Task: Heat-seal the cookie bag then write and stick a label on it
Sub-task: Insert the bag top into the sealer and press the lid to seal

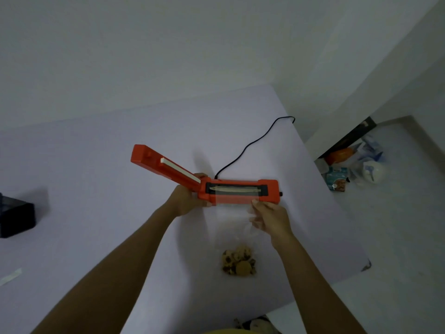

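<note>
Clear plastic cookie bag [237, 227] lies flat on the pale lilac tabletop [96, 165], mouth end laid over the sealing strip of the heat sealer [238, 192], bottom end toward the person. Film is nearly invisible except for faint creases and glare. Cookies [238, 261], brown with dark chips, sit bunched at the bag's bottom, well apart from the sealer.

Sealer: orange-red body, dark bed with a pale sealing strip; lid arm [166, 166] raised, tilted up to the left, with a white bar along its underside. Black cord [255, 143] runs from its back edge across the tabletop.

Left hand [186, 200] grips the sealer at its hinge end, fingers curled round the body. Right hand [271, 219] pinches the bag's right edge just beside the sealer's front.

Other items: black box [16, 216] at far left; strip of white paper [10, 276] at lower left.
</note>
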Demonstrator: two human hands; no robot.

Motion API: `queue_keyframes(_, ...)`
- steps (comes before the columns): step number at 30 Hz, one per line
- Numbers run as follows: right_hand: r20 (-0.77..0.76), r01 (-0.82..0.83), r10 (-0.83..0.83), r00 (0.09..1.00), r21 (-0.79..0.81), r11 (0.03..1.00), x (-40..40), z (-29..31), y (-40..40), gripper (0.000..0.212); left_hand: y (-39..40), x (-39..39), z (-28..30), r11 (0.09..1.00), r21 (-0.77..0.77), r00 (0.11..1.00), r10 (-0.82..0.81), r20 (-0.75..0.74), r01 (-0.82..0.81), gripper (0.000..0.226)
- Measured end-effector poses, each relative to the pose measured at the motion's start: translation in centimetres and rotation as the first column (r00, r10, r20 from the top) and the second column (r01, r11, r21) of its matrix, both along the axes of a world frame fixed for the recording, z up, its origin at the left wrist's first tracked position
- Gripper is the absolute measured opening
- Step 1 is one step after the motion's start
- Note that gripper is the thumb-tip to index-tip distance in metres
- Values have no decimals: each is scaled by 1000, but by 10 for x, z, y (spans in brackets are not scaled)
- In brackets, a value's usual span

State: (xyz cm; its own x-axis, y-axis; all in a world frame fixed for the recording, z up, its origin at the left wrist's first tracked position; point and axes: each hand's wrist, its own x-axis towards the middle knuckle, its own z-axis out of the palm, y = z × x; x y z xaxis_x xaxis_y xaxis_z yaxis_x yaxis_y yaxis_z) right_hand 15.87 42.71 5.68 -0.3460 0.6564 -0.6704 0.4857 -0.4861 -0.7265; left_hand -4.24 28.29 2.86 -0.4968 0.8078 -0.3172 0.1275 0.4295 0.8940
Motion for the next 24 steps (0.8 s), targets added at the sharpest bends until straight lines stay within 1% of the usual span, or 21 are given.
queue_keyframes(4, 31, -18, 12, 999, 201, 979, -8, 6, -3, 11, -3, -3, -6, 1000, 1, 1000, 7, -23, -7, 74)
queue_keyframes(7, 84, -74, 47, 995, 356, 931, -13, 11, -6, 14, -2, -5, -10, 1000, -3, 999, -7, -52, 7, 71)
queue_keyframes(11, 116, -127, 81, 990, 471, 873, -17, 21, -13, 21, -2, -6, -13, 1000, 2, 996, -13, -87, 13, 66)
queue_keyframes(14, 132, -164, 111, 985, 524, 836, -21, 29, -19, 25, -2, -6, -14, 1000, 18, 994, -9, -107, 11, 66)
queue_keyframes(16, 136, -176, 121, 983, 545, 820, -22, 33, -21, 20, -1, -6, -14, 1000, 21, 993, -8, -119, 10, 67)
queue_keyframes(18, 130, -178, 128, 983, 541, 822, -24, 36, -24, 14, -1, -6, -14, 1000, 23, 993, -4, -114, 7, 67)
queue_keyframes(24, 63, -149, 136, 989, 510, 847, -24, 44, -30, 13, -1, -5, -14, 1000, -3, 993, -3, -120, 3, 67)
